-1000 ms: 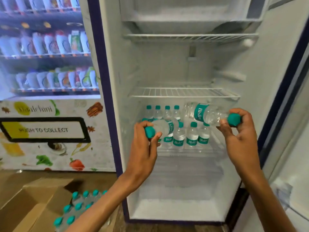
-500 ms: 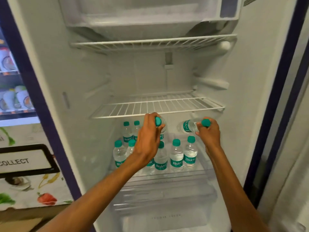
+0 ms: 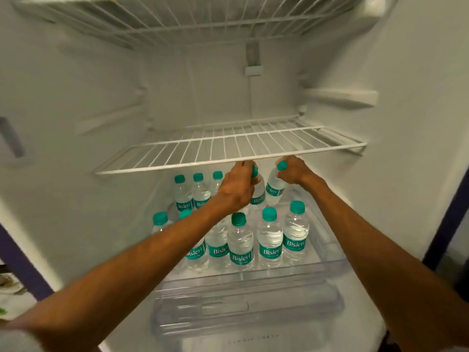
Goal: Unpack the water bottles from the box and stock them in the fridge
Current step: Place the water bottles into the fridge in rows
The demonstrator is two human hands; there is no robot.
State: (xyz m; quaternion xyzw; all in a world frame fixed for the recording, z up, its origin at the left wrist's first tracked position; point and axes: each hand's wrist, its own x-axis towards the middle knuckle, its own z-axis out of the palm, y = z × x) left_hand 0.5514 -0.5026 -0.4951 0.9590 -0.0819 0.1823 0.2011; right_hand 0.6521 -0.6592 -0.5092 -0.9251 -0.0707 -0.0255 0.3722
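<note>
Inside the open fridge [image 3: 406,123], between the middle wire shelf [image 3: 228,151] and the clear lower shelf [image 3: 327,265], both of the person's arms stretched toward the far right. Stocked bottles [image 3: 241,240] stood upright on that lower shelf: a near row across it and a far row of three on the left. That left bare room at the far right, behind the near row.

Over that gap hung the two bottles in hand. The left hand [image 3: 237,189] was clamped round the cap of the left bottle [image 3: 258,196], which hung close to upright beside the last of the far row. The right hand [image 3: 295,171] gripped the cap of the right bottle [image 3: 275,189], which was tilted with its base swung left toward its neighbour.

Both sets of knuckles sat just under the wire shelf's near rim. I judged that straight down was the only free way to move. The right hand lay nearer the open corner.
</note>
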